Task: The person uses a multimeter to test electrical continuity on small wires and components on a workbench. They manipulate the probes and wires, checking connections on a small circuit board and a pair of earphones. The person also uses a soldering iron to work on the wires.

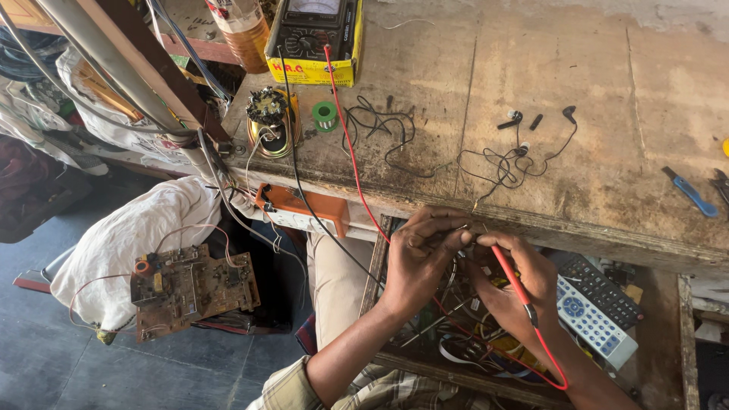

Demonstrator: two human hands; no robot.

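The red test probe (510, 275) lies slantwise across the right hand (516, 285), its tip pointing to about eleven o'clock and its red lead (553, 357) trailing off toward five o'clock, then curling back under the wrist. The right fingers are closed round the probe's shaft, thumb and forefinger pinching it near the tip end. That tip meets a small part pinched in the left hand (419, 262), which sits at nine o'clock from the right hand, the two nearly touching. The left fingers (448, 228) are curled tight upon this part, which is too small and too hidden to name; a thin black lead (319, 220) runs toward that hand.

Both hands hover over an open wooden drawer (668, 334) crammed with wires, just below the front edge of a worn wooden workbench (531, 76). At three o'clock from the right hand, in the drawer, lie a grey remote control (600, 323) and a black one (604, 285) beside it.

At twelve o'clock, on the bench, a tangle of black earphones (524, 152) sprawls. At about eleven o'clock stands a multimeter (315, 30) in a yellow case, a red wire (349, 144) descending from it toward the hands. A green spool (325, 115) lies near it. At nine o'clock, lower down, a brown circuit board (190, 285) rests on white cloth (144, 228).
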